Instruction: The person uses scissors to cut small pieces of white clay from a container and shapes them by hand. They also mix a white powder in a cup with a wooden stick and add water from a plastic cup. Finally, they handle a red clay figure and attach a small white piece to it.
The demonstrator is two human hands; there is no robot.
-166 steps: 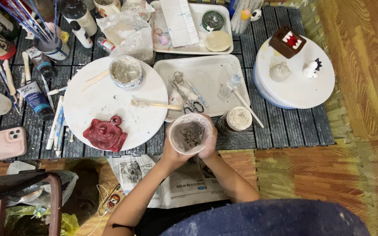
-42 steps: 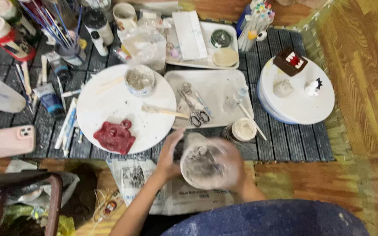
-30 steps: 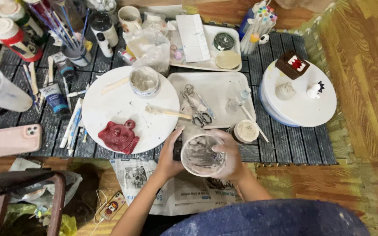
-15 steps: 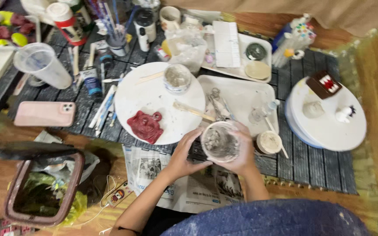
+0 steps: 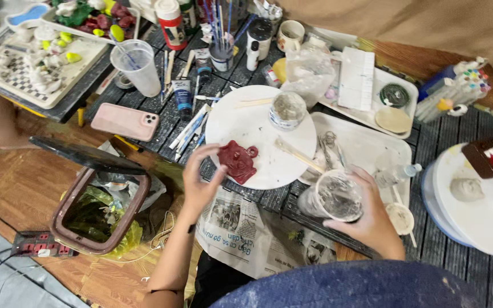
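Note:
My right hand [image 5: 369, 219] grips a clear plastic cup [image 5: 333, 198] smeared grey inside, held over the near edge of the slatted table. My left hand [image 5: 199, 178] is off the cup, fingers spread, reaching toward a dark red clay piece [image 5: 238, 161] that lies on a round white board [image 5: 258, 122]. The fingertips are right beside the clay; contact cannot be told. A small grey-filled pot [image 5: 287, 109] and a wooden stick [image 5: 299, 155] also sit on that board.
An open brown waste bin [image 5: 95, 211] with a yellow bag stands at the left on the floor. A pink phone [image 5: 124, 121], paint tubes, brushes, a white tray [image 5: 366, 148], a second round board with a brown toothed figure [image 5: 489, 157], and newspaper [image 5: 241, 225] surround me.
My left hand has let go of the cup and moved left toward the red clay. The right hand alone holds the cup. The view has swung left, showing the bin.

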